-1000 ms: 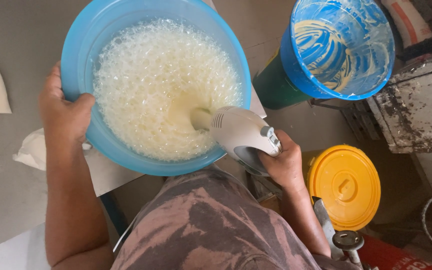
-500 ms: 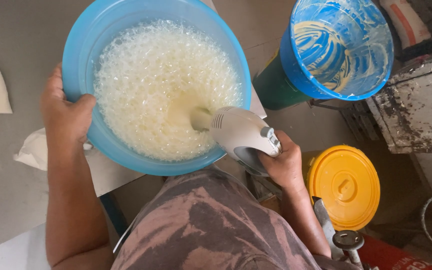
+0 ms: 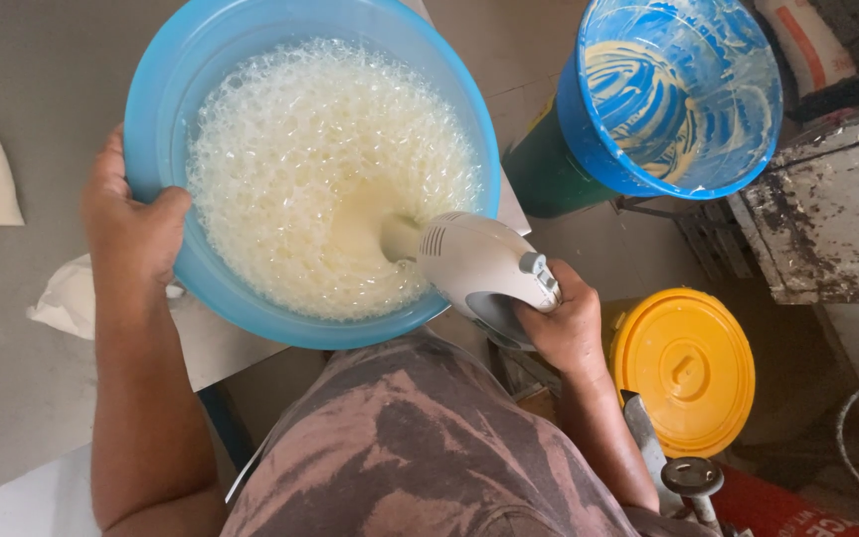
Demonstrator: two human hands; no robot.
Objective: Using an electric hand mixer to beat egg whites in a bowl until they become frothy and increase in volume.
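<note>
Grey desk (image 3: 22, 398) carries one blue mixing bowl (image 3: 166, 89) of foamy pale batter (image 3: 320, 169), overhanging the edge. Left hand (image 3: 131, 224) clenches its rim; right hand (image 3: 569, 328) grips one white hand mixer (image 3: 479, 268). Lifting the beaters could spatter; a slipped grip could tip it. Nearby: one smeared blue bucket (image 3: 678, 89), one yellow lid (image 3: 688, 368).
</note>
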